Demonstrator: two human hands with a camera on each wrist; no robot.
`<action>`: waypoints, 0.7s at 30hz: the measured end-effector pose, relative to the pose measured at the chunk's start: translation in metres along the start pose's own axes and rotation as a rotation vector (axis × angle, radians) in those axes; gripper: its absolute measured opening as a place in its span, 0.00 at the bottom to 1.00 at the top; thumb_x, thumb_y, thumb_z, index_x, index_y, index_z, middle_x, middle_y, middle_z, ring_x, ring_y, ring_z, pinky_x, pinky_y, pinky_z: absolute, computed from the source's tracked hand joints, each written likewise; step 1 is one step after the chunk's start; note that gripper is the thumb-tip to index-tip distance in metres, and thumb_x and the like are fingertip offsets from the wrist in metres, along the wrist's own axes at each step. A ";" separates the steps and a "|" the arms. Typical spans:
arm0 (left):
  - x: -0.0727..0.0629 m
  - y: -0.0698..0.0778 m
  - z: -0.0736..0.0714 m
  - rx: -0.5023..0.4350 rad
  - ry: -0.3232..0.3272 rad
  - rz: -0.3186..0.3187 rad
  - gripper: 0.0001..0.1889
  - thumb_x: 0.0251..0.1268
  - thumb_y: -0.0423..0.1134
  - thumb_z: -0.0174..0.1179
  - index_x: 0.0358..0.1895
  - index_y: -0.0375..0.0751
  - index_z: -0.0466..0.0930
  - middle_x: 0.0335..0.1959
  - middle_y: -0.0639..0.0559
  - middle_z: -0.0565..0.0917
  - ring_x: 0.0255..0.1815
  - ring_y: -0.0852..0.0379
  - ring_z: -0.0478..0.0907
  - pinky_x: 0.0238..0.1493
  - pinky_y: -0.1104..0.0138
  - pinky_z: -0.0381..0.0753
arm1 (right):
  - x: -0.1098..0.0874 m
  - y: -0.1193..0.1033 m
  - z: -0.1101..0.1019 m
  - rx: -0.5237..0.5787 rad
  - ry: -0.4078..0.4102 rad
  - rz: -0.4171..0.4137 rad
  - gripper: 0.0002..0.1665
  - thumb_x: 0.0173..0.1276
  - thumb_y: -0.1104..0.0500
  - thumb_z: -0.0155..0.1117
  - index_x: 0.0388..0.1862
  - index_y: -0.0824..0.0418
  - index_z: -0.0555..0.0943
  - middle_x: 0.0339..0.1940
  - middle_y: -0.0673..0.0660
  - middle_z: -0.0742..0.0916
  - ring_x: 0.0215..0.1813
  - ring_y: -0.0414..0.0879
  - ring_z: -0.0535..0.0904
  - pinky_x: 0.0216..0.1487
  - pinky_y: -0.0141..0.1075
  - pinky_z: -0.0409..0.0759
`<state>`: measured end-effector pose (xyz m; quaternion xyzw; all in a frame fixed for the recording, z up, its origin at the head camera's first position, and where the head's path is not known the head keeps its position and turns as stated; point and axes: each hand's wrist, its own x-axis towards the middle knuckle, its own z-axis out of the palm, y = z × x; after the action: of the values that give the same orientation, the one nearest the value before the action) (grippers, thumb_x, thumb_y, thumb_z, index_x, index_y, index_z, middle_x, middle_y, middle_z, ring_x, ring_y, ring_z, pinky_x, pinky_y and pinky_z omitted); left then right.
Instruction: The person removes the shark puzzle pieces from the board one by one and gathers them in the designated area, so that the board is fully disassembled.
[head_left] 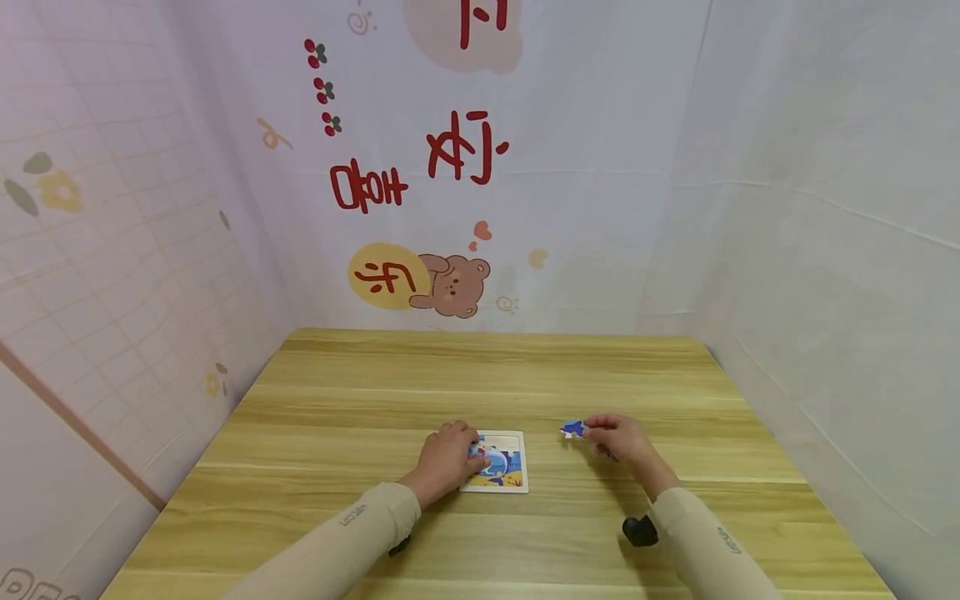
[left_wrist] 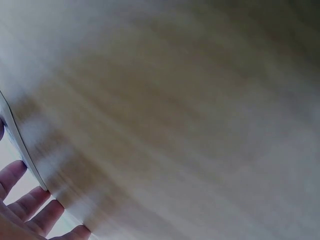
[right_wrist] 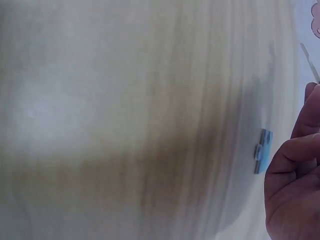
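Note:
A small jigsaw puzzle [head_left: 513,442] in a white-rimmed tray lies on the table, partly filled with a blue and yellow sea picture. My left hand [head_left: 447,458] rests on its left side, thumb over the picture and fingers near the far left corner. In the left wrist view the fingers [left_wrist: 42,217] spread along the tray's edge. To the right, my right hand [head_left: 621,442] pinches a blue puzzle piece [head_left: 573,429] between thumb and fingertips, above the table. Another light blue puzzle piece [right_wrist: 264,151] lies below that hand, largely hidden in the head view.
The wood-grain table [head_left: 360,375] reaches back to a printed cloth wall [head_left: 585,250]. Cloth also hangs along both sides. A black wrist device [head_left: 640,531] sits under the right sleeve.

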<state>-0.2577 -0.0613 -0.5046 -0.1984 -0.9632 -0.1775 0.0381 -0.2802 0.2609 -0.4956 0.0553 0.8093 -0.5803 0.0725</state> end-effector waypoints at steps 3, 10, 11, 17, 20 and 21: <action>0.000 -0.001 0.002 -0.003 0.005 0.002 0.21 0.62 0.52 0.68 0.49 0.39 0.82 0.48 0.45 0.80 0.50 0.45 0.76 0.49 0.46 0.76 | -0.002 0.001 0.004 0.012 -0.011 -0.010 0.13 0.66 0.67 0.65 0.47 0.73 0.81 0.30 0.54 0.84 0.27 0.43 0.77 0.27 0.32 0.73; 0.000 -0.002 0.002 -0.005 0.006 0.009 0.21 0.62 0.52 0.68 0.48 0.39 0.82 0.48 0.46 0.80 0.49 0.46 0.76 0.48 0.47 0.76 | -0.006 0.002 0.007 -0.032 -0.007 0.001 0.10 0.64 0.70 0.65 0.43 0.73 0.81 0.28 0.53 0.83 0.26 0.42 0.75 0.27 0.32 0.74; 0.000 -0.002 0.002 -0.003 0.004 0.010 0.21 0.62 0.52 0.68 0.48 0.39 0.82 0.48 0.46 0.80 0.49 0.46 0.76 0.48 0.47 0.76 | -0.007 0.002 0.008 -0.046 -0.003 0.004 0.09 0.64 0.69 0.65 0.43 0.72 0.82 0.28 0.53 0.83 0.26 0.43 0.76 0.28 0.33 0.74; 0.000 -0.001 0.002 0.001 -0.001 0.007 0.21 0.62 0.51 0.68 0.49 0.39 0.82 0.49 0.45 0.80 0.50 0.45 0.76 0.48 0.48 0.76 | -0.007 0.002 0.008 -0.094 -0.004 0.004 0.09 0.65 0.69 0.64 0.44 0.73 0.81 0.31 0.55 0.83 0.28 0.45 0.77 0.29 0.34 0.74; -0.001 -0.002 0.003 0.002 -0.003 0.001 0.21 0.63 0.52 0.67 0.50 0.39 0.82 0.49 0.46 0.80 0.50 0.45 0.76 0.48 0.48 0.76 | -0.007 0.002 0.008 -0.106 0.000 0.001 0.09 0.65 0.69 0.65 0.43 0.72 0.82 0.31 0.54 0.83 0.28 0.45 0.77 0.29 0.35 0.74; -0.001 -0.002 0.003 0.000 -0.002 0.000 0.21 0.63 0.52 0.67 0.50 0.40 0.82 0.49 0.46 0.80 0.50 0.45 0.76 0.49 0.48 0.76 | -0.007 0.002 0.007 -0.111 0.001 0.002 0.08 0.65 0.69 0.65 0.43 0.71 0.82 0.30 0.54 0.83 0.28 0.46 0.77 0.29 0.35 0.74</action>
<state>-0.2577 -0.0621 -0.5084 -0.1985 -0.9632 -0.1773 0.0370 -0.2723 0.2549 -0.4989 0.0523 0.8402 -0.5345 0.0754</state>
